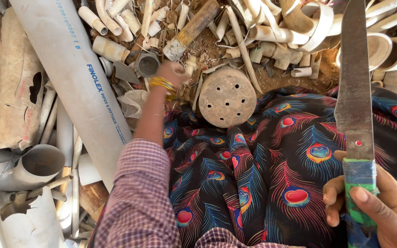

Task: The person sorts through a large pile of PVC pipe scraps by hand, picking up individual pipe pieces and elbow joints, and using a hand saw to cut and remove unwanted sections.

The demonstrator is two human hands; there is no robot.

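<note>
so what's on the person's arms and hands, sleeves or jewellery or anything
The left arm wears a checked sleeve in purple, pink and white, pushed up so the forearm is bare. Yellow-gold bangles ring the wrist just below the left hand. The right hand is bare, with no ring or bangle showing; its wrist and sleeve lie outside the picture.

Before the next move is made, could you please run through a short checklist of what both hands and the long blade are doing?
1. Right hand wrapped around the green and blue taped handle: ok.
2. Long rusty metal blade pointing away from the body: ok.
3. Left hand closed on a small pale pipe piece: ok.
4. Left hand apart from the blade: ok.
5. Round brown perforated disc lying flat and unobstructed: ok.
6. Blade's edge sharpness: cannot tell.
</note>
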